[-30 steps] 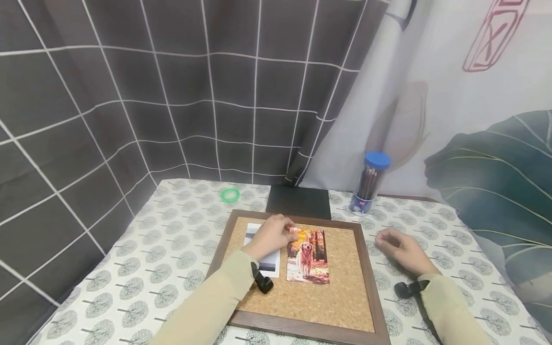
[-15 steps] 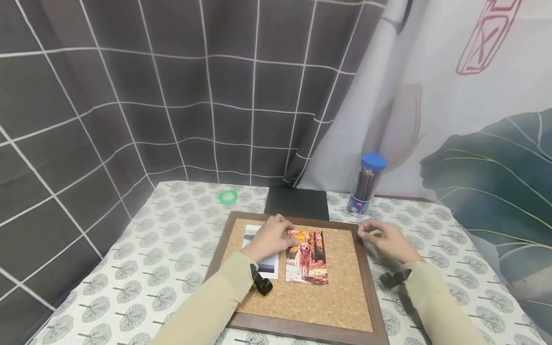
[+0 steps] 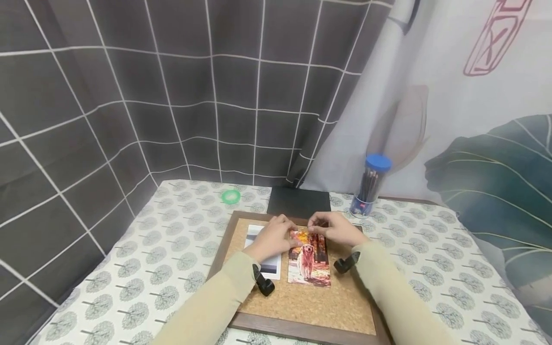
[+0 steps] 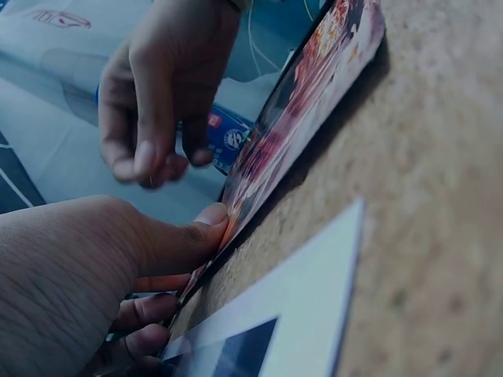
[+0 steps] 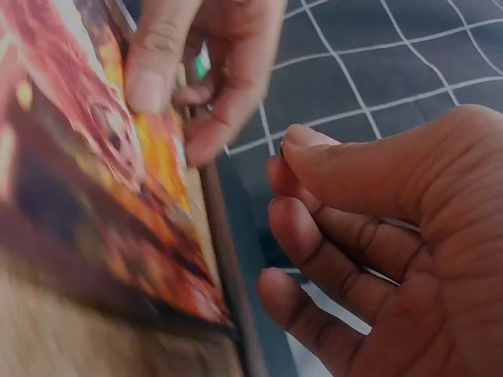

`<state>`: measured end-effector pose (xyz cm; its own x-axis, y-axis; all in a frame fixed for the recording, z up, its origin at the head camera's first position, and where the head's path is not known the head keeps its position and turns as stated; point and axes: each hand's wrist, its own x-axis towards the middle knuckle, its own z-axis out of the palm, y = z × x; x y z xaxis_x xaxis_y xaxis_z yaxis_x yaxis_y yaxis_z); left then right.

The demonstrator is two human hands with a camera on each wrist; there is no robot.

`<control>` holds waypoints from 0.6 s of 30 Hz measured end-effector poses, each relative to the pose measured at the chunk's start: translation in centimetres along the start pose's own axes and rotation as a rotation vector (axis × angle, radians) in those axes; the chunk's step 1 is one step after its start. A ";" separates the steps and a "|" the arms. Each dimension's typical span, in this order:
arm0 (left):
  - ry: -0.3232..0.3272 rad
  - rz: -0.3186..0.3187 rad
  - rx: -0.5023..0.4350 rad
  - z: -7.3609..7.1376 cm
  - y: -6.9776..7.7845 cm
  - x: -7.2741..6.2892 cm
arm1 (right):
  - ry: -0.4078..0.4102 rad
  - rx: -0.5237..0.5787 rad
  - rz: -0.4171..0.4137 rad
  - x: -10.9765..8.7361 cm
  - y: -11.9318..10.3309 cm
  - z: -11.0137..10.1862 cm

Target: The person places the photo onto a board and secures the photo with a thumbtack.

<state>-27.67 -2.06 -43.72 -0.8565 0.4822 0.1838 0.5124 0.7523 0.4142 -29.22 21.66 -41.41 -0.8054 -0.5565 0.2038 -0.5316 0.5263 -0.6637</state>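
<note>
A photo of a golden dog among autumn trees lies on a cork board with a brown frame. My left hand holds the photo by its upper left corner, thumb on top and fingers at the edge. In the left wrist view, a gap shows beneath part of the photo. Just above its upper right corner is my right hand, thumb and forefinger together. Between those tips shows a tiny dark thing, mostly hidden. A white-bordered photo lies partly under my left hand.
Behind the board lies a flat black sheet or case. A clear tube of pencils with a blue lid stands at the back right. A green ring lies at the back left, on a tree-print cloth.
My right hand has moved left from the cloth beside the board to above the dog photo's upper right corner. The left hand has stayed on the photo.
</note>
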 end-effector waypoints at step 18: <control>0.000 -0.016 -0.006 0.1 0.0 0.1 | 0.082 0.021 0.067 -0.8 3.3 2.5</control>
<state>-27.78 -1.99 -43.80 -0.8648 0.4701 0.1766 0.4979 0.7574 0.4223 -29.65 22.25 -45.60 -0.8582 -0.4654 0.2164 -0.4709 0.5462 -0.6927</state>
